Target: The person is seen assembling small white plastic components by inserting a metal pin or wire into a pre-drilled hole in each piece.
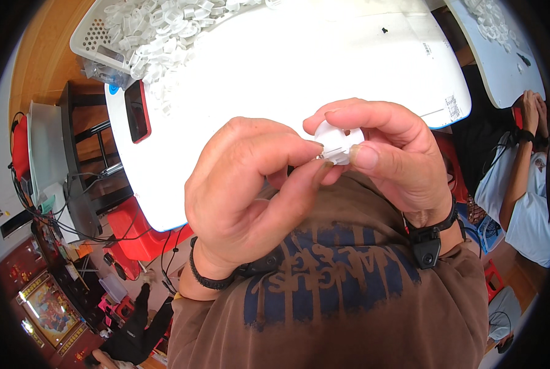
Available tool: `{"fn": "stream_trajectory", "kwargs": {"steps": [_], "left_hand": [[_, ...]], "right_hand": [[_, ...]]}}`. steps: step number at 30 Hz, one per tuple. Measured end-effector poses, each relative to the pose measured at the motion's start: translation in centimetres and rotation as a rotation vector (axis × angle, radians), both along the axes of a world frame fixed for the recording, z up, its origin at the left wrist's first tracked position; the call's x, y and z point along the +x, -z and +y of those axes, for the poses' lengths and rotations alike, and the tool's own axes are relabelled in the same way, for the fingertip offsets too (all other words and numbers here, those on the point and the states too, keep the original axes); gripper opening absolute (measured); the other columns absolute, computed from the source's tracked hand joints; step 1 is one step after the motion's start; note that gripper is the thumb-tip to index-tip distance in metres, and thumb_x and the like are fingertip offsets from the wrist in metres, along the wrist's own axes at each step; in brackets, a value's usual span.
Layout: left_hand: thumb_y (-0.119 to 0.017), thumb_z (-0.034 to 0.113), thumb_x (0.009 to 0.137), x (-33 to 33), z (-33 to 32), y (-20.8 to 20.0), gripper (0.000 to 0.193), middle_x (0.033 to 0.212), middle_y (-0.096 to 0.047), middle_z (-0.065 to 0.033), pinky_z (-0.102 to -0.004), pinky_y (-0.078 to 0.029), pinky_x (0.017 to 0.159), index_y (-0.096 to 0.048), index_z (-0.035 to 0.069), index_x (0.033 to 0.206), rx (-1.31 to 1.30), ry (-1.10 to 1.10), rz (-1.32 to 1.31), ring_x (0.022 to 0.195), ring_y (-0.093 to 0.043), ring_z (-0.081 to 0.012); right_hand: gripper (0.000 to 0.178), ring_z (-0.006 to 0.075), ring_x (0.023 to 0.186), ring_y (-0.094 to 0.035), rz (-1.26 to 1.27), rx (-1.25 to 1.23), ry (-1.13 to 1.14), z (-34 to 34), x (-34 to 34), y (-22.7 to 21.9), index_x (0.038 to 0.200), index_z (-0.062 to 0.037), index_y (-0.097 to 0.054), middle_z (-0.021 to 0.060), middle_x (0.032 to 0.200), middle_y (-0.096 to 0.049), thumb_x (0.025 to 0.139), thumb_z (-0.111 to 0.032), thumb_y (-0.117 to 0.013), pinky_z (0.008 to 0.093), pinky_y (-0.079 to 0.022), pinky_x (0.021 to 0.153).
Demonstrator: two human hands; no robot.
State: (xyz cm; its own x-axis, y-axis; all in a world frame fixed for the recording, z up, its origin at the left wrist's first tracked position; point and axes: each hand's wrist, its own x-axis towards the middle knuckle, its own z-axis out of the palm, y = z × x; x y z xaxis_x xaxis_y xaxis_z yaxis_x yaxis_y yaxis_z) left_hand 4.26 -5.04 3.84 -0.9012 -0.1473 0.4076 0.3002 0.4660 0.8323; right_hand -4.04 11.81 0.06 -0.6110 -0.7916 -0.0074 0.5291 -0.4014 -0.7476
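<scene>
Head: fingers (pixel 367 158) hold part (pixel 332 139) by edges

The widest free room is the bare middle of the white table (pixel 287 74), beyond both hands; a hand could slide sideways or forward there, past one small dark bit (pixel 384 30) near the far side. At far left the way is blocked by a basket (pixel 96 40) and a heap of white parts (pixel 164 37) spilling onto the table, with a phone (pixel 137 111) at the left edge. The left hand (pixel 244 178) and right hand (pixel 404 157) meet at a white plastic part (pixel 333 140), closing the gap between them; the left fingertips pinch a small shiny piece (pixel 320 157) there. Toward the body, the brown shirt (pixel 349 295) limits withdrawal. Rightward, past the table's edge, sits a co-worker's forearm (pixel 516 178).
</scene>
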Motion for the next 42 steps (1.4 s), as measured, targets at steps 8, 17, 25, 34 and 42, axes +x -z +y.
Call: {"fn": "stream_trajectory", "kwargs": {"steps": [8,17,25,34,42], "left_hand": [[-0.067,-0.005,0.077,0.0,0.1,0.0,0.012,0.086,-0.061,-0.0100,-0.0255,-0.043,0.070,-0.062,-0.002,0.088,-0.028,0.005,0.014,0.079,-0.056,-0.0161],[-0.068,-0.005,0.072,0.0,0.2,-0.2,0.016,0.081,-0.063,-0.0104,-0.0271,-0.043,0.066,-0.063,-0.001,0.087,-0.207,0.008,0.084,0.074,-0.057,-0.0193],[-0.071,-0.008,0.068,-0.3,0.0,0.2,0.021,0.079,-0.063,-0.0108,-0.0280,-0.044,0.060,-0.063,-0.001,0.086,-0.294,0.030,0.170,0.071,-0.058,-0.0200],[-0.071,-0.010,0.068,-0.3,0.1,0.6,0.023,0.081,-0.063,-0.0112,-0.0272,-0.044,0.059,-0.062,-0.001,0.088,-0.325,0.036,0.194,0.071,-0.058,-0.0191],[-0.069,-0.008,0.071,0.0,0.5,0.2,0.018,0.082,-0.063,-0.0100,-0.0269,-0.044,0.064,-0.063,-0.001,0.087,-0.178,0.010,0.059,0.074,-0.057,-0.0190]], "right_hand": [[0.037,0.0273,0.101,-0.062,0.001,0.000,-0.003,0.2,0.0,-0.2,0.124,0.0040,-0.052,0.0264,0.123,-0.052,0.089,-0.007,-0.058,0.0352,-0.056,0.081],[0.040,0.0242,0.109,-0.057,0.241,0.032,0.161,0.5,0.2,-0.2,0.123,0.0066,-0.052,0.0222,0.122,-0.053,0.085,-0.001,-0.062,0.0353,-0.053,0.088],[0.040,0.0247,0.112,-0.055,0.542,0.179,0.178,1.2,-0.3,-0.5,0.122,0.0081,-0.051,0.0216,0.122,-0.051,0.084,0.001,-0.063,0.0345,-0.055,0.089],[0.039,0.0212,0.100,-0.060,0.486,0.232,0.156,1.4,-0.1,-0.3,0.122,0.0083,-0.052,0.0210,0.120,-0.053,0.086,-0.002,-0.061,0.0281,-0.055,0.081],[0.039,0.0185,0.095,-0.061,0.520,0.220,0.129,1.6,-0.3,-0.2,0.124,0.0082,-0.052,0.0210,0.121,-0.054,0.087,-0.002,-0.060,0.0279,-0.053,0.081]]}}
